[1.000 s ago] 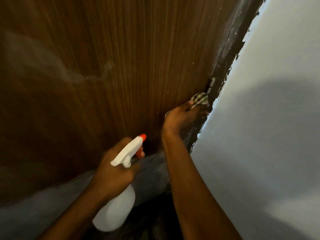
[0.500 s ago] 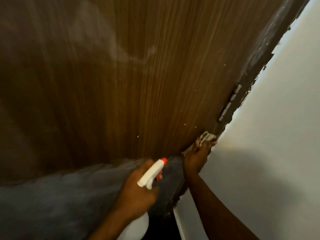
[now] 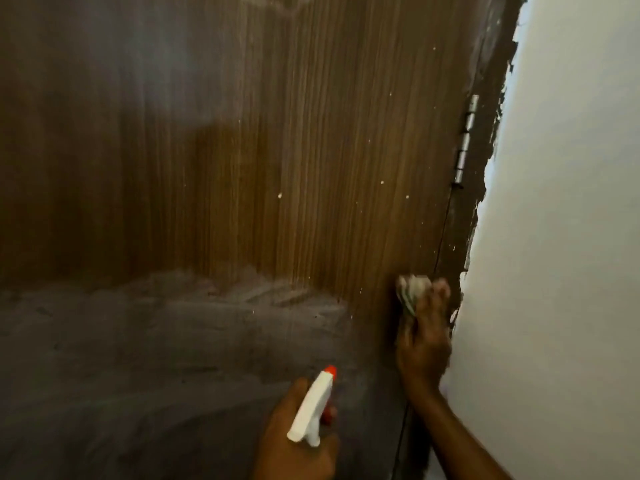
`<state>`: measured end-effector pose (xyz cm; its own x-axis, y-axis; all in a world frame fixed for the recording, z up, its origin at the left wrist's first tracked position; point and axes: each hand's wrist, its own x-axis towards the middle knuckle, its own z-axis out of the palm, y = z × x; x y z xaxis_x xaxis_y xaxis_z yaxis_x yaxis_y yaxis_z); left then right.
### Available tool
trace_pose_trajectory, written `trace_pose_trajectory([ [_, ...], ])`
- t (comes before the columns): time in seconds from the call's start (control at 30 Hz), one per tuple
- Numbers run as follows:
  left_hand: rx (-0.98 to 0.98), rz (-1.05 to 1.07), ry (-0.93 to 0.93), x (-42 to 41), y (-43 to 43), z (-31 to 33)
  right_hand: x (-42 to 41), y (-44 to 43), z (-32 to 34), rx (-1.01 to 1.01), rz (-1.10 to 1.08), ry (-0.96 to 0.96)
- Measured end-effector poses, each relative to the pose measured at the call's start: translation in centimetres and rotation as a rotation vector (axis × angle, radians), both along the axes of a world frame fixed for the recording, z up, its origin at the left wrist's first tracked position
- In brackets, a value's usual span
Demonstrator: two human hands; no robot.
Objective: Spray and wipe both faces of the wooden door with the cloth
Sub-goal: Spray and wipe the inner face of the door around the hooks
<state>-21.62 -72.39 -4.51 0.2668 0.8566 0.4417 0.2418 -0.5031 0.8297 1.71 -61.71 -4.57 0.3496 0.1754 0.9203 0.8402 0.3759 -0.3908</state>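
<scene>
One tall brown wood-grain door (image 3: 277, 150), long axis vertical. Below-left of the one silver metal hinge (image 3: 465, 140), left hand (image 3: 294, 441) curls round one white plastic spray bottle with orange nozzle (image 3: 313, 410). Below the hinge, right hand (image 3: 424, 344) (the nearer one) bunches one crumpled striped cloth (image 3: 410, 292) against the door; dry grain lies above its fingers.

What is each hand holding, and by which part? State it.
The left hand grips the spray bottle at its neck, under the trigger head; the right hand holds the bunched cloth against the door.
</scene>
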Motion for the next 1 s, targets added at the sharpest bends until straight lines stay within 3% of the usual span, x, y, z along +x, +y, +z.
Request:
trace_pose_trajectory([
  [0.03,0.045,0.067,0.026,0.1,-0.5,-0.4,-0.4,0.5,1.5,0.018,-0.035,-0.115],
  [0.1,0.253,0.25,0.053,-0.3,0.4,-0.9,-2.4,1.6,4.4,0.011,-0.006,-0.076],
  [0.17,0.434,0.383,0.091,-1.2,-0.1,-1.6,-4.8,1.4,2.9,-0.02,0.025,-0.194],
  [0.3,-0.038,0.331,-0.101,-3.1,-2.3,-1.6,-2.3,0.1,-5.6,-0.103,0.003,-0.596],
  [0.43,-0.034,0.374,0.009,-5.8,-4.3,-0.2,-0.7,1.3,-2.9,-0.089,-0.058,-0.405],
  [0.53,-0.017,0.37,0.032,-7.3,-4.6,0.4,-6.7,1.7,3.1,-0.068,-0.068,-0.165],
  [0.6,0.003,0.381,0.026,-7.7,-4.9,1.2,-11.6,1.8,5.7,-0.025,-0.021,-0.167],
  [0.73,0.027,0.466,-0.013,-8.3,-5.3,2.3,-13.4,2.7,1.1,0.053,0.038,-0.748],
  [0.8,0.012,0.457,-0.011,-8.3,-5.4,2.1,-9.6,2.7,-2.7,0.029,0.026,-0.903],
  [0.87,-0.033,0.446,-0.032,-8.4,-5.5,1.6,-5.9,2.4,-3.6,0.01,-0.007,-0.842],
  [1.0,-0.048,0.45,-0.065,-8.1,-6.4,1.7,-7.8,2.3,1.7,-0.057,-0.067,-0.419],
])
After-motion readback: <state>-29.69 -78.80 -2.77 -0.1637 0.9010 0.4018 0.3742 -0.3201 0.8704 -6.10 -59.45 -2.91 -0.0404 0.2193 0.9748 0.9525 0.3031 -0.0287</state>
